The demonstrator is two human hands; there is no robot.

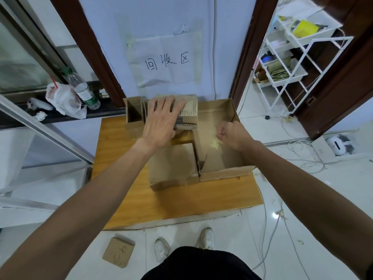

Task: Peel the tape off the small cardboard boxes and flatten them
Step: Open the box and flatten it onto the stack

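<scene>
Dark clothing [201,263] is seen at the lower edge, with white shoes [206,238] just above it. At centre, the left hand [161,120] is laid flat, fingers straight and spread, on a stack of flattened boxes [188,110] at the far end of a wooden board [181,201]. The right hand [232,134] is curled into a fist inside a large open carton [224,172]; whether anything is pinched cannot be told. A small closed box [172,162] is set against the carton's left wall. "回收区" is written on a paper sheet [167,61] higher up.

Left hand [161,122] flat on small cardboard box [189,106], right hand [232,134] curled over open box [222,172], wooden table [181,199]
</scene>
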